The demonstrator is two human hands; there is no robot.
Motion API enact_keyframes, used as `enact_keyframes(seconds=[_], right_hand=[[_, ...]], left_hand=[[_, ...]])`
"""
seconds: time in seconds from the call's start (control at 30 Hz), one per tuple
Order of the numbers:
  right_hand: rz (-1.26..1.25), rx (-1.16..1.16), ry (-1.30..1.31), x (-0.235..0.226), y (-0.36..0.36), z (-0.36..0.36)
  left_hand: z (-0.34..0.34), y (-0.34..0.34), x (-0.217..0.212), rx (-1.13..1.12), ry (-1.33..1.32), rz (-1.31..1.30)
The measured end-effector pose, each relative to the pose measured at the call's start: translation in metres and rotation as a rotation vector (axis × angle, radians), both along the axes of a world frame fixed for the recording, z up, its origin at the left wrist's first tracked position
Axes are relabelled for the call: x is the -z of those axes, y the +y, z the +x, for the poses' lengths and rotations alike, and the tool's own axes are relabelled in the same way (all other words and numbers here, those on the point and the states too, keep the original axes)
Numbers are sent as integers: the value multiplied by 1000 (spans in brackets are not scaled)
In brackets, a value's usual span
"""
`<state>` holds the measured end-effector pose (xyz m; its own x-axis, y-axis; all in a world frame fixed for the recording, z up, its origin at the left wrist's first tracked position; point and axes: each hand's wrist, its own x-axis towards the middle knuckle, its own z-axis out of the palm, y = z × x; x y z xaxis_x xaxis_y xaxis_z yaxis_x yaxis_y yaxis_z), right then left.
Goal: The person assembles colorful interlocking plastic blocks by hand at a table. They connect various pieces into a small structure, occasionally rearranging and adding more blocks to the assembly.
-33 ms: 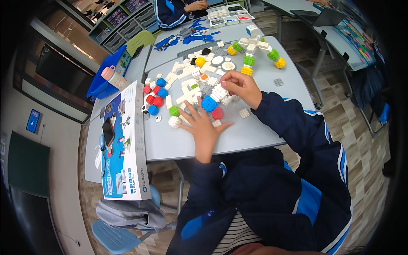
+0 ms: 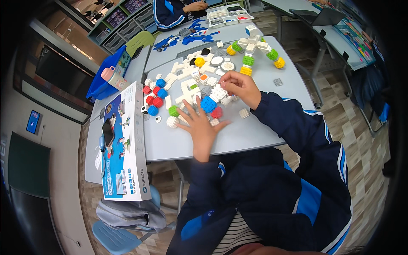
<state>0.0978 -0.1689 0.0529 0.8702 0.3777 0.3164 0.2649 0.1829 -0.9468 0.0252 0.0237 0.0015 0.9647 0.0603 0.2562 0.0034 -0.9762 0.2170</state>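
Note:
My right hand [image 2: 243, 88] pinches a white studded block [image 2: 219, 92] at its upper right edge. This block lies against a blue studded block [image 2: 208, 104]; whether they are joined I cannot tell. Below the blue one is a red block [image 2: 216, 112]. My left hand [image 2: 201, 131] is open, fingers spread over the near side of the pile, holding nothing that shows. Close to its fingertips are a green block [image 2: 173, 111] and a round white studded piece [image 2: 172, 122]. What lies under the palm is hidden.
A built figure of white, green and yellow blocks [image 2: 251, 46] stands back right. Red, blue and white blocks [image 2: 157, 102] cluster left, beside a large box [image 2: 136, 170] at the table edge. A pink bottle [image 2: 113, 78] and blue bin [image 2: 95, 81] stand farther left. Another person's hand [image 2: 195, 6] is beyond.

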Motion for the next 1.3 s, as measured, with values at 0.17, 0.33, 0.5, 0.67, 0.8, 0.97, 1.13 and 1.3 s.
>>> enact_keyframes(seconds=[0.17,0.33,0.5,0.67,0.8,0.97,1.13,1.3], right_hand=[[29,35,-42,5,5,1],[-35,74,-21,9,7,2],[-122,33,-27,11,9,-6],[-339,38,-370,14,15,-22],[-563,51,-597,10,9,-18],[-591,-77,-632,14,5,-6],[-532,-125,-624,35,9,1],[-296,-315,-8,44,2,11]], left_hand=[[17,10,-7,-22,-139,-28],[-4,5,-25,154,-259,-229],[-25,-23,-25,366,-442,-619],[-21,-37,-6,240,-487,-777],[-27,-28,2,310,-349,-932],[-28,-20,4,347,-135,-1118],[-29,-18,5,338,-99,-1173],[-30,-12,4,394,49,-1410]])
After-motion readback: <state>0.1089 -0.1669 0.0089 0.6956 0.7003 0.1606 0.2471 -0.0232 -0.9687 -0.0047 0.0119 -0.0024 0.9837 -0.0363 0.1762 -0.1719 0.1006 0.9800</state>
